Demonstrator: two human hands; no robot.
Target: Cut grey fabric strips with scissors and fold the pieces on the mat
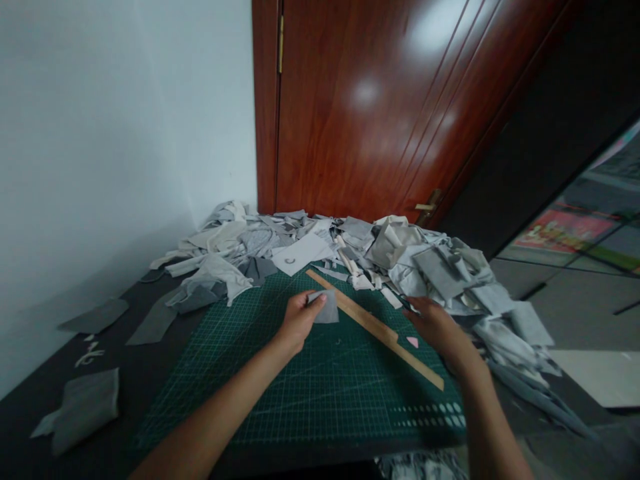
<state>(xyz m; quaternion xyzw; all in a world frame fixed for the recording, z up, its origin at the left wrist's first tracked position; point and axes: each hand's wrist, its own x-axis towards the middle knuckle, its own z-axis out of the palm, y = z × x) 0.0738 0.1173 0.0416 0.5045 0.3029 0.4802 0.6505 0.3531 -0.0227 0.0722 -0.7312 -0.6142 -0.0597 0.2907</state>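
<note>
Scraps [395, 243], too many to count and apparently cut already, heap beyond one green mat [280, 393]. What look like two overlapping wooden rulers [369, 321] cross the mat. Above the mat's right side my right hand [434, 321] curls, its hold unclear; over its middle my left hand [299, 319] pinches one grey cloth piece [328, 309], probably unfinished. One pink triangle [413, 342] lies mat-right.

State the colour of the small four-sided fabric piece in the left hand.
The fabric piece is grey, as the head view shows.
</note>
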